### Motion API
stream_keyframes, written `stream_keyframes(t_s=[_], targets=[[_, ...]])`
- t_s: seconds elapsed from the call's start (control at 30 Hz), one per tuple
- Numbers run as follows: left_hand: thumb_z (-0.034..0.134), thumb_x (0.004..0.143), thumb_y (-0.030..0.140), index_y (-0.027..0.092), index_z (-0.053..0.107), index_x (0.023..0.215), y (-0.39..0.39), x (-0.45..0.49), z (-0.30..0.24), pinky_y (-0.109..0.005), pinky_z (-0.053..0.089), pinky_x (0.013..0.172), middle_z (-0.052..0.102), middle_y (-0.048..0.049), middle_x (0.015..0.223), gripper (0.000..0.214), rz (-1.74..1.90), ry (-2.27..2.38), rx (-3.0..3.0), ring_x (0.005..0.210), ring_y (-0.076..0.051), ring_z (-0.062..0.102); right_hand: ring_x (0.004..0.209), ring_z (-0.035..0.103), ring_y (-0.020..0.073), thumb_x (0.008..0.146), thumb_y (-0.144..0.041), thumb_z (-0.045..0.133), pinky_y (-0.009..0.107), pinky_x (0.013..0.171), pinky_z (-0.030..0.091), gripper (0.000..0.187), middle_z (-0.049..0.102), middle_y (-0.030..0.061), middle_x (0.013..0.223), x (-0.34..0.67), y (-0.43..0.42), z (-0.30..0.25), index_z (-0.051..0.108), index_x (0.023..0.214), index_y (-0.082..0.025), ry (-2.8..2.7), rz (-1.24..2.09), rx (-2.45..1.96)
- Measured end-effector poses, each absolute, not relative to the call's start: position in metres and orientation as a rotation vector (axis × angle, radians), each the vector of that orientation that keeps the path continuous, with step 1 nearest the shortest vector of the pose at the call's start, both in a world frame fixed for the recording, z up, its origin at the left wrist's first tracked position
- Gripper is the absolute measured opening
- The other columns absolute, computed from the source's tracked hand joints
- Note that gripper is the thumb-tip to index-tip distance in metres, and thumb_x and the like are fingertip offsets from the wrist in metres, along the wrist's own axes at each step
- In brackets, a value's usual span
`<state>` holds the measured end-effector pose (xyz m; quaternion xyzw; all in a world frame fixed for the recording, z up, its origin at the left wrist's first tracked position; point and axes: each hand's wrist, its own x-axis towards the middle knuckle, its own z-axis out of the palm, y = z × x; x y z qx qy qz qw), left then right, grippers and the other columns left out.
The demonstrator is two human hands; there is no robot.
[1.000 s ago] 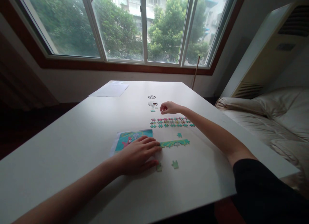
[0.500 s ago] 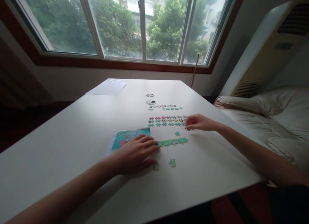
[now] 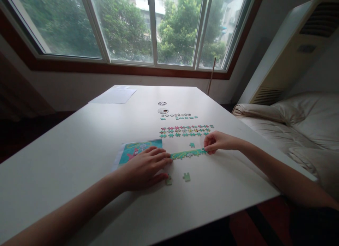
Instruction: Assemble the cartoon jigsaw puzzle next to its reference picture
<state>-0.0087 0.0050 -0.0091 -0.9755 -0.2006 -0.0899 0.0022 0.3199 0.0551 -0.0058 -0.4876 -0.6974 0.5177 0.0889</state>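
My left hand lies flat on the white table, fingers stretched out over a teal picture card, fingertips touching the left end of a joined green strip of puzzle pieces. My right hand is pinched at the strip's right end, pressing a small piece there. A single green piece lies just above the strip. Two loose pieces rest near my left hand's fingers.
Rows of sorted puzzle pieces lie farther back, with a shorter row and two round discs behind them. A sheet of paper lies at the far left. A cushioned seat stands to the right of the table.
My right hand came back from the far short row, past the sorted rows, to the right end of the green strip. My left hand stayed on the card.
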Motion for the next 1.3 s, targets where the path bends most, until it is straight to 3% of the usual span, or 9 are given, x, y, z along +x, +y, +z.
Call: stream_keyframes(t_s=[0.8,1.1,1.3], targets=[[0.043,0.091,0.037,0.02,0.048,0.12,0.005,-0.008,-0.009,-0.042,0.036,0.092,0.056,-0.0085,0.12,0.034,-0.245,-0.653,-3.066,0.108,-0.027,0.049,0.053,0.056,0.0093,0.063,-0.037,0.07,0.019,0.05,0.046,0.027,0.061,0.0008,0.057,0.314,0.052,-0.005,0.065,0.071,-0.012,-2.117,1.34,-1.515],[0.044,0.09,0.036,0.02,0.048,0.12,0.006,-0.009,-0.01,-0.043,0.036,0.092,0.056,-0.008,0.12,0.034,-0.263,-0.643,-3.076,0.108,-0.027,0.05,0.057,0.055,0.0094,0.065,-0.041,0.068,0.02,0.052,0.044,0.031,0.06,0.0005,0.063,0.318,0.053,-0.004,0.062,0.076,-0.013,-2.153,1.391,-1.439],[0.043,0.091,0.036,0.02,0.048,0.119,0.005,-0.009,-0.01,-0.042,0.036,0.093,0.057,-0.0077,0.119,0.033,-0.295,-0.652,-3.067,0.109,-0.026,0.049,0.058,0.05,0.01,0.066,-0.047,0.066,0.022,0.052,0.039,0.038,0.058,0.0007,0.064,0.347,0.072,0.0,0.064,0.081,-0.012,-2.193,1.174,-1.463]])
